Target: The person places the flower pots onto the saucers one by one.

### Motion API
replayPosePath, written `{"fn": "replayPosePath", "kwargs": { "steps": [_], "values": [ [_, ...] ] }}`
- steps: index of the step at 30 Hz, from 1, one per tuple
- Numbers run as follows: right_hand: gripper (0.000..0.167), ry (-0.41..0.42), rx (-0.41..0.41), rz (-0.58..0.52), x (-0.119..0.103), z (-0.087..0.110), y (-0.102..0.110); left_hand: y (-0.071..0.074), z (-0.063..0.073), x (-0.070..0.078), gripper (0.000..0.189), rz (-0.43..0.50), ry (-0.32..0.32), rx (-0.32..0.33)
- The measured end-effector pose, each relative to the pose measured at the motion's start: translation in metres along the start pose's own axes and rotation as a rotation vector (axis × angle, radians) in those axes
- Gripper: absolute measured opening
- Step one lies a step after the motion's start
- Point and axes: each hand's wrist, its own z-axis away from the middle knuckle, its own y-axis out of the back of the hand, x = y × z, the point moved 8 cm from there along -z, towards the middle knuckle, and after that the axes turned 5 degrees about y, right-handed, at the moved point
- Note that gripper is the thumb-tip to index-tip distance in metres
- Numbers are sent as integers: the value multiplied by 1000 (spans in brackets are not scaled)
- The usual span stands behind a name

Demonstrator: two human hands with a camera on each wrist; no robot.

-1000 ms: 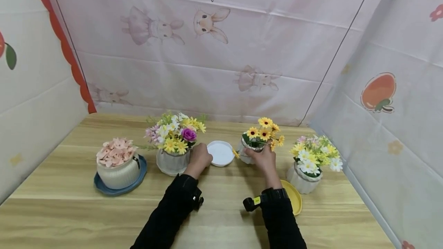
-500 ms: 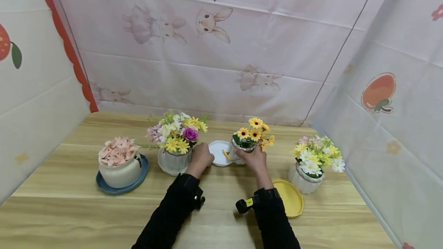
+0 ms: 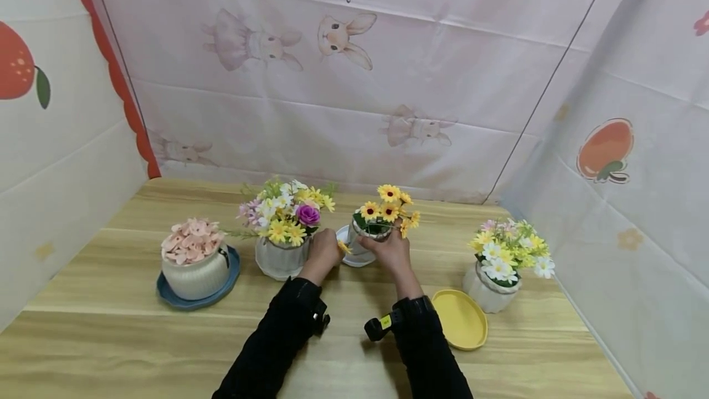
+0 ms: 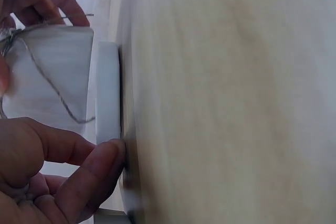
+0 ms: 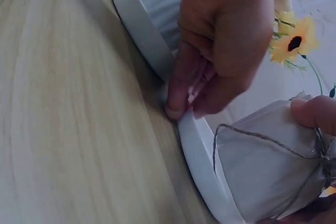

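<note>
My left hand (image 3: 325, 254) pinches the near-left rim of a white saucer (image 5: 202, 156) between thumb and fingers. Over that saucer, my right hand (image 3: 389, 252) grips a whitish pot (image 5: 268, 156) tied with twine, with yellow dark-centred flowers (image 3: 389, 210) in it. In the left wrist view the pot's base lies very close to the saucer (image 4: 107, 93); whether they touch I cannot tell. Just left of my left hand stands a white pot (image 3: 280, 257) of mixed flowers (image 3: 282, 213) with a purple rose.
At the left, a cream pot (image 3: 194, 276) of pink flowers sits on a blue saucer (image 3: 229, 285). A yellow saucer (image 3: 460, 319) lies beside my right sleeve, near a white pot (image 3: 490, 288) of yellow and white flowers. Fabric walls (image 3: 310, 140) border the wooden table (image 3: 343, 356).
My right hand has carried the pot of yellow flowers leftward, from the right of the white saucer to over it. The left hand stays at the saucer's rim. More of the yellow saucer shows.
</note>
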Motion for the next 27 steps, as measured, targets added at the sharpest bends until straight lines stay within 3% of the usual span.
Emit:
{"fn": "replayPosePath", "kwargs": {
  "steps": [5, 10, 27],
  "values": [
    [104, -23, -9, -4, -3, -1, -7, 4, 1, 3, 9, 27, -43, 11],
    [107, -47, -25, 6, -1, -2, -16, 4, 2, 4, 9, 34, -40, 1],
    [87, 0, -58, 154, 4, -6, -28, -1, 4, 0, 9, 69, -17, -55]
  ]
}}
